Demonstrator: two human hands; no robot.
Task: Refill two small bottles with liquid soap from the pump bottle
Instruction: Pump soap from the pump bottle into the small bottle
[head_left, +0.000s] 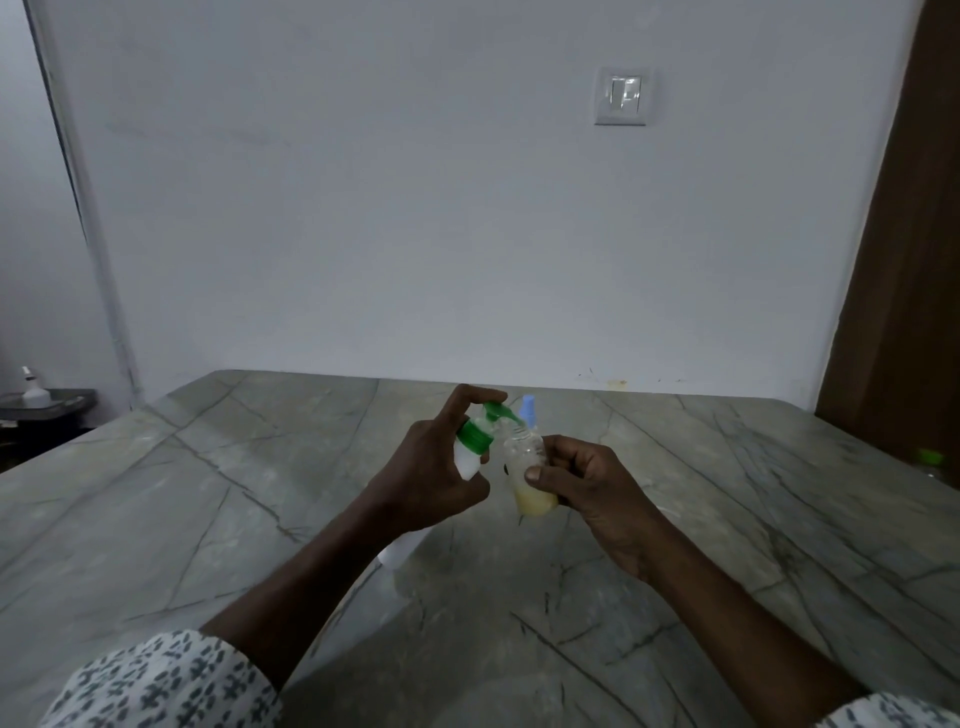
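My left hand (434, 467) grips the white pump bottle (467, 460) with its green pump head (496, 413), tilted to the right, forefinger lying on top of the pump. The green spout points into the mouth of a small clear bottle (527, 475), partly filled with pale yellow soap. My right hand (587, 486) holds that small bottle, thumb across its front. Both are lifted above the grey marble table (208, 509). Behind them a light blue cap (528, 409) shows, apparently the top of another small bottle, mostly hidden.
A green-capped object (929, 460) lies at the table's right edge beside a brown door (904, 260). A white bottle (32, 387) stands on a dark shelf at far left. A wall with a switch plate (623, 96) rises behind the table.
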